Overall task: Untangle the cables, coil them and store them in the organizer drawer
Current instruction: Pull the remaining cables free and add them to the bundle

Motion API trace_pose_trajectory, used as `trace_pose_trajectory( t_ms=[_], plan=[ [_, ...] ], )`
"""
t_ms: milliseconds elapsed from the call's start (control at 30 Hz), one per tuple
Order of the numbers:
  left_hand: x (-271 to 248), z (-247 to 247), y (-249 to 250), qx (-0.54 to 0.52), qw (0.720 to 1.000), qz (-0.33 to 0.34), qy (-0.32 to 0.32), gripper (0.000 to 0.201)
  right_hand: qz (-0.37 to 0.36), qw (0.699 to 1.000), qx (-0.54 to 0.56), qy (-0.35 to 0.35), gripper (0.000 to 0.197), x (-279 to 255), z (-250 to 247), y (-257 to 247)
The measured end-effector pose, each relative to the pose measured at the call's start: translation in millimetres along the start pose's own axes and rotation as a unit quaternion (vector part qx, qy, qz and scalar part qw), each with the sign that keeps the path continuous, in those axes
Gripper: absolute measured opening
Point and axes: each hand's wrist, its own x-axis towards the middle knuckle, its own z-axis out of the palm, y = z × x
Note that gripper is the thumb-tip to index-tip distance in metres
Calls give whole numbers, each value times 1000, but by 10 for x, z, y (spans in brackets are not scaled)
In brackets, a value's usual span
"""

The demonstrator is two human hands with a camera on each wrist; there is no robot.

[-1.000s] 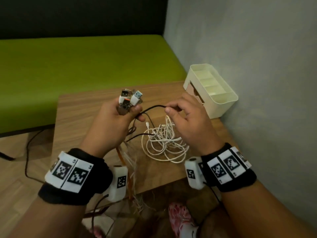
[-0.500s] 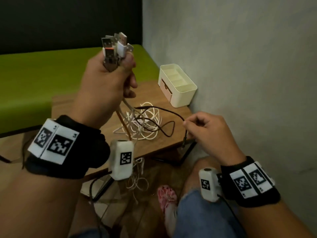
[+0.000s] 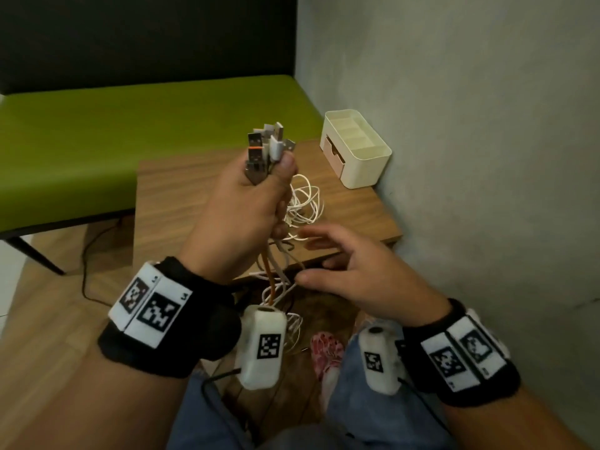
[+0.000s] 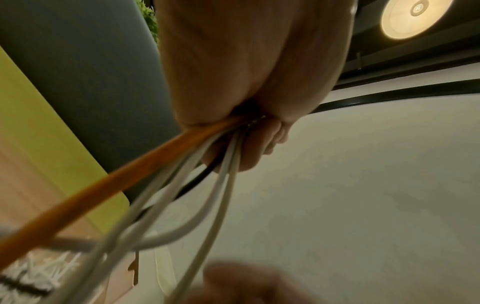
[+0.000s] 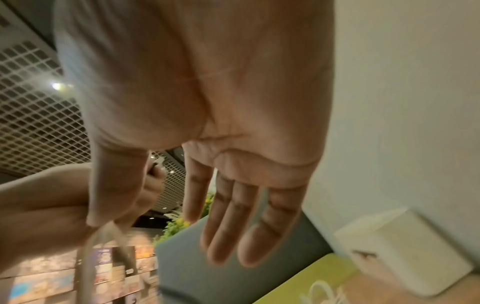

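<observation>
- Metal USB plugs (image 3: 268,147) stick up in a fan from the left hand (image 3: 246,209), whose fingers and thumb are curled tight round the bundle of cables (image 4: 166,185) just below the plugs.
- Orange, white and black strands run down out of that fist; the orange cable (image 3: 270,280) hangs past the table's near edge toward the floor.
- The right hand (image 3: 360,274) is spread, fingers straight and slightly apart, holding nothing; its fingertips are near the hanging strands below the left fist.
- A loose white coil (image 3: 305,203) lies on the wooden table (image 3: 181,196), partly hidden behind the left hand.
- The cream organizer (image 3: 355,147) stands at the table's far right corner against the grey wall (image 3: 470,125), its small pinkish drawer (image 3: 331,149) facing left.
- A green bench (image 3: 130,131) runs behind the table's far edge.
- Blue jeans (image 3: 373,410) and a pink patterned shoe (image 3: 326,352) show below the wrists.
</observation>
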Motion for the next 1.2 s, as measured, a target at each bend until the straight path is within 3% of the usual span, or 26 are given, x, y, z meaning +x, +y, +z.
trace_pose_trajectory(
  t_ms=[100, 200, 267, 367, 433, 533, 667, 800, 900, 933, 1000, 1067, 1133, 1200],
  plan=[
    [-19, 46, 49, -43, 999, 2, -9, 16, -49, 998, -5, -48, 46, 179, 297, 61],
    [-21, -49, 138, -63, 998, 1, 4, 18, 23, 986, -133, -99, 30, 291, 396, 314],
    [-15, -131, 161, -54, 998, 7, 21, 18, 63, 969, -201, -126, 31, 306, 360, 404],
    [-20, -181, 56, -56, 998, -4, 41, 16, 56, 985, -146, -72, 64, 276, 221, 259],
    [-36, -147, -67, -71, 997, -11, 32, 15, 17, 997, -71, -38, 71, 244, 142, 86],
    [-68, -82, -209, -94, 995, -23, 7, 16, -4, 998, -2, -70, 48, 263, 206, 5],
    [-92, -92, -278, -74, 995, -58, -15, 19, 23, 995, -22, -90, 22, 290, 363, 49],
    [-157, -138, -354, -16, 994, -106, -11, 14, 88, 981, 25, -173, 22, 267, 454, 38],
    [-212, -160, -382, 1, 992, -127, -7, 14, 61, 976, -81, -192, 18, 273, 396, 35],
    [-232, -184, -385, 13, 992, -128, -8, 15, 53, 970, -128, -201, 25, 273, 344, 45],
    [-292, -251, -404, 67, 991, -115, -13, 16, 68, 971, -140, -182, 50, 271, 203, 80],
    [-369, -318, -479, 118, 986, -117, -23, 19, 55, 992, -46, -107, 68, 233, 78, 84],
    [-459, -337, -572, 143, 981, -125, -34, 22, -14, 998, 48, -45, 73, 196, 59, 43],
    [-521, -308, -658, 143, 983, -101, -54, 22, -69, 994, 68, -44, 67, 192, 159, -53]
  ],
)
